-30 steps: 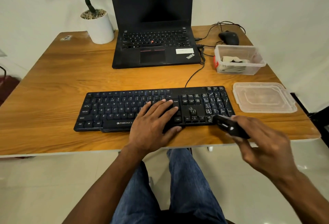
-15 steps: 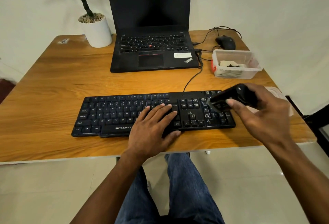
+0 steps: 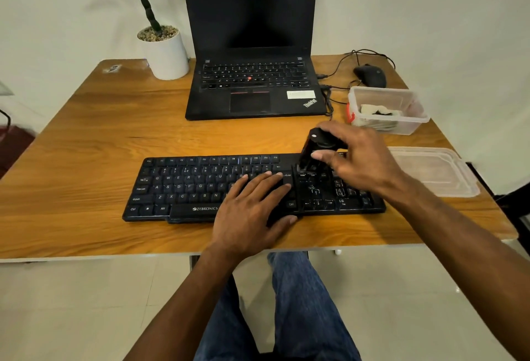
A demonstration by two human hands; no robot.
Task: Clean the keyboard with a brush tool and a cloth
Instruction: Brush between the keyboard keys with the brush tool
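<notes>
A black keyboard [image 3: 189, 186] lies across the near part of the wooden table [image 3: 86, 137]. My left hand [image 3: 252, 211] rests flat on its right-centre keys, fingers spread, holding nothing. My right hand [image 3: 358, 160] grips a black brush tool [image 3: 311, 151], tilted with its lower end down on the keys above the arrow cluster. A pale cloth [image 3: 375, 111] lies folded inside a clear plastic box [image 3: 415, 120] at the right rear of the table.
An open black laptop [image 3: 252, 85] stands behind the keyboard, its cables running right to a black mouse [image 3: 371, 75]. A white plant pot [image 3: 165, 55] sits at the back left. The box's clear lid [image 3: 436, 171] lies right of the keyboard.
My right hand has carried the brush tool from the keyboard's front right corner up and left onto the keys above the arrows. My left hand has stayed put. The camera has tilted.
</notes>
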